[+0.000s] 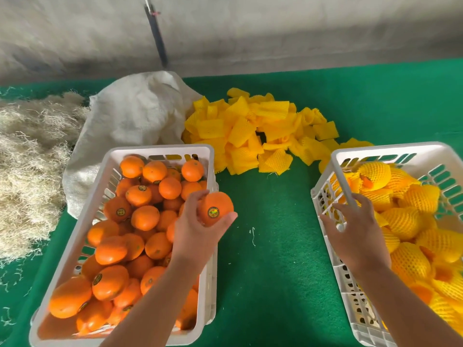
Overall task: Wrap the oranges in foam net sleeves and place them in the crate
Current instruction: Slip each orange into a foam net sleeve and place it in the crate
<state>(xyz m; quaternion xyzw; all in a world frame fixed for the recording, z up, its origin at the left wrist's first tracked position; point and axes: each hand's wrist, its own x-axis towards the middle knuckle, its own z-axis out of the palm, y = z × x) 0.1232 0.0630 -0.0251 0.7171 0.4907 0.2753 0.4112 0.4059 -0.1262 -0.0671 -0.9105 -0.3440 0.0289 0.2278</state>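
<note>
The left hand (198,231) has its grip curled round a stickered orange (216,209), just right of the crate of bare oranges (160,151). The right hand (355,229) hovers with slack, empty fingers over the near rim of the crate of sleeved oranges (343,181); the foam net sleeves (255,128) lie beyond, between both.

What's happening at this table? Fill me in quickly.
A person is packing oranges. The left hand grips a bare orange over the left crate of unwrapped fruit. The right hand is open at the right crate, which holds wrapped oranges. Loose foam sleeves lie between.
</note>
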